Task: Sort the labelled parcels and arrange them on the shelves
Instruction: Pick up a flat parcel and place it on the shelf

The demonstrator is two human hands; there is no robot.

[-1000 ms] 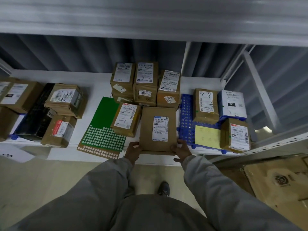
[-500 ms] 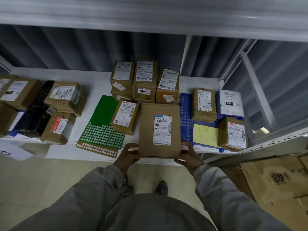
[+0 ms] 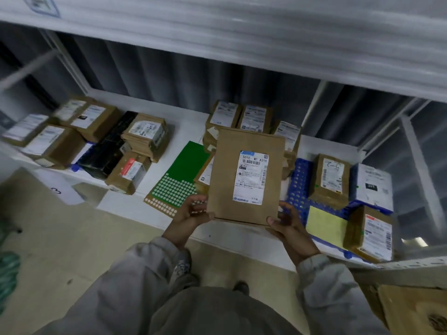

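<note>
White shelf (image 3: 169, 119) behind flat kraft-card parcel (image 3: 246, 175), both hands' grip.

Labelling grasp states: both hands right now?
Left hand: holding the flat brown parcel.
Right hand: holding the same parcel.

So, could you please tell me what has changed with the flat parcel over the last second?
The flat brown parcel, lying on the shelf edge a second ago, has been lifted off it and tilted up. The left hand and right hand still grip its lower corners. The other parcels stayed put.
</note>
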